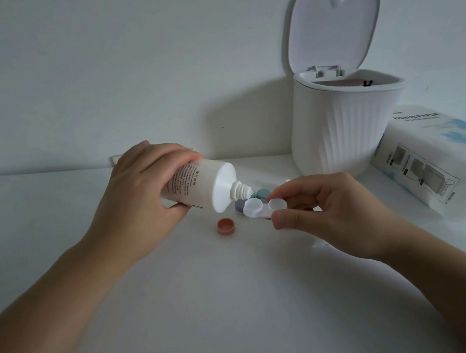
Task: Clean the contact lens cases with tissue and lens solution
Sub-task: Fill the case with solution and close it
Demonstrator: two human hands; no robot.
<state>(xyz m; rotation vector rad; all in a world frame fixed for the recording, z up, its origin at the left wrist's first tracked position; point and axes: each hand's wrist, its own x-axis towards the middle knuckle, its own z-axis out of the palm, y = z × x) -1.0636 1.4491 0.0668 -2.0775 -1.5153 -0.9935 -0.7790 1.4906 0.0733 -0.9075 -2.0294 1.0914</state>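
Note:
My left hand [145,183] grips a white lens solution bottle [212,187], uncapped and tipped nozzle-down to the right. Its threaded nozzle hangs just above the left cup of a clear white contact lens case [259,209] with both cups uncovered. My right hand [325,209] pinches that case at its right end between thumb and fingers, a little above the table. Behind the case lie a lilac cap [239,204] and a teal cap [261,194], partly hidden. A reddish-brown cap [226,226] sits on the table to the left of the case.
A white ribbed bin [348,128] stands at the back right with its lid [333,22] flipped up. A pack of tissue paper [439,164] lies to its right. The white table [212,309] meets a white wall behind.

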